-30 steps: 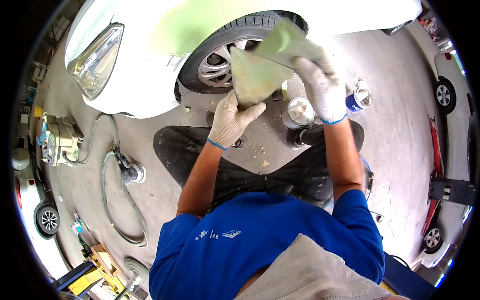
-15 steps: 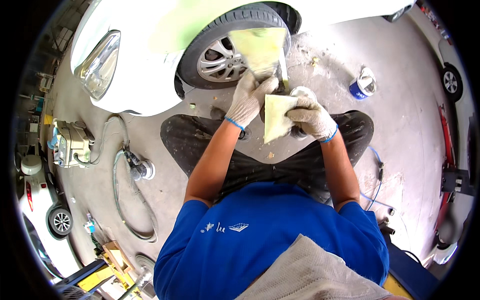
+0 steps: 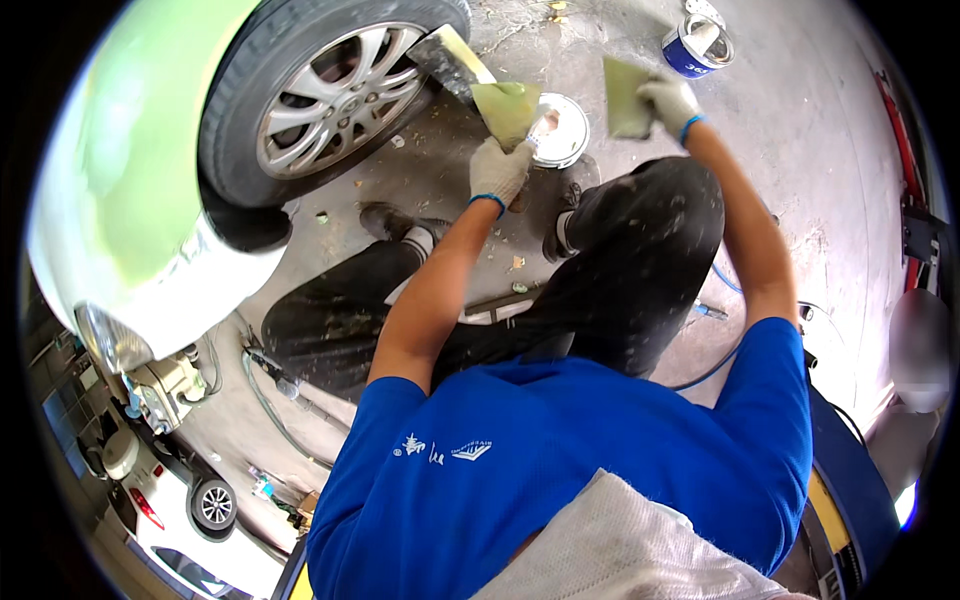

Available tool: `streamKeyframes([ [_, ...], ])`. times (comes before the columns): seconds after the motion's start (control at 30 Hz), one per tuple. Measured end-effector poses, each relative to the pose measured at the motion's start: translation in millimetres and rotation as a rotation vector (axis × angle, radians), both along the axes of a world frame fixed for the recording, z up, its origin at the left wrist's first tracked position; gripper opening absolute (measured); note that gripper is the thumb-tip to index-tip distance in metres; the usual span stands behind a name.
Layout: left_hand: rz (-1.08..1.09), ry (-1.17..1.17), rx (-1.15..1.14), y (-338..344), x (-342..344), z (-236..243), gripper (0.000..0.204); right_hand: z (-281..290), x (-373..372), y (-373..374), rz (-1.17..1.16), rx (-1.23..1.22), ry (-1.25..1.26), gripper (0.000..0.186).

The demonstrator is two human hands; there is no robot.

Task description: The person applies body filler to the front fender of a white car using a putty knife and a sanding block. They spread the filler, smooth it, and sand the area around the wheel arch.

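My gloved left hand [image 3: 500, 170] is closed on a yellow-green putty spreader [image 3: 507, 110], held up near the front wheel [image 3: 345, 110]. Beyond that spreader sticks out a dark-smeared flat blade [image 3: 452, 66] with a pale yellow edge; whether the same hand holds it too I cannot tell. Out to the right, my gloved right hand [image 3: 672, 104] grips another flat, olive-green spreader [image 3: 627, 98], slightly blurred. Between the two hands, farther down, a round white can [image 3: 561, 132] with a pinkish patch on top stands on the floor.
A car's white fender with green patches [image 3: 140, 190] fills the left. A blue and white bucket [image 3: 698, 46] stands at the far right. My bent knees flank the middle; a blue hose [image 3: 712, 375] lies by my right leg. Another white car [image 3: 200, 530] is at lower left.
My hands have moved apart; the right one swung out to the right with its spreader. My view has turned and shifted, so the wheel looks larger and farther left.
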State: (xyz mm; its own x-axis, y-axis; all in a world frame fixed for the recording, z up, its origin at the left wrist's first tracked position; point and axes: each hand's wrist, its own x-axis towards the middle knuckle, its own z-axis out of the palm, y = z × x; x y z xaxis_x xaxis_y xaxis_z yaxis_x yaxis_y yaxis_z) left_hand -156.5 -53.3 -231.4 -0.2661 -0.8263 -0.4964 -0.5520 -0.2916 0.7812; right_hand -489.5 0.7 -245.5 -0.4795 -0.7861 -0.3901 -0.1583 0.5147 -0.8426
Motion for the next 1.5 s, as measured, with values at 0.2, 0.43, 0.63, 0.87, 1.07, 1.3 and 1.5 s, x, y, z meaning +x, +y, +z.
streamKeyframes([
  [0.2, -0.171, -0.077, 0.100, -21.1, -37.3, -112.1, 0.046, -157.7, 74.0, 16.3, -0.458, 0.121, -0.493, 0.021],
  [0.43, -0.553, -0.352, -0.143, -35.9, -29.8, -82.6, 0.046, -166.0, 87.3, 26.8, -0.128, 0.176, -0.180, 0.041],
  [0.63, -0.973, -0.304, 0.227, 46.6, 27.6, -95.9, 0.026, -146.0, 93.1, 38.6, -0.318, 0.145, -0.640, 0.052],
  [0.87, -1.809, -0.290, -0.448, 141.2, 34.1, -131.4, 0.032, -163.4, 76.1, 88.3, -0.564, 0.229, -0.788, 0.045],
  [1.07, -1.588, -0.329, -0.371, 134.8, 8.0, -85.0, 0.036, -106.1, 34.4, 110.2, -0.661, 0.320, -0.477, 0.034],
  [1.3, -1.042, -0.443, 0.390, 104.0, -24.1, -59.2, 0.040, -42.7, -69.4, 26.4, -0.520, -0.021, -0.223, 0.033],
  [1.5, -0.407, -0.030, -0.034, 89.5, 38.0, 21.8, 0.039, 104.5, -37.9, -149.4, -0.007, -0.296, -0.128, 0.036],
])
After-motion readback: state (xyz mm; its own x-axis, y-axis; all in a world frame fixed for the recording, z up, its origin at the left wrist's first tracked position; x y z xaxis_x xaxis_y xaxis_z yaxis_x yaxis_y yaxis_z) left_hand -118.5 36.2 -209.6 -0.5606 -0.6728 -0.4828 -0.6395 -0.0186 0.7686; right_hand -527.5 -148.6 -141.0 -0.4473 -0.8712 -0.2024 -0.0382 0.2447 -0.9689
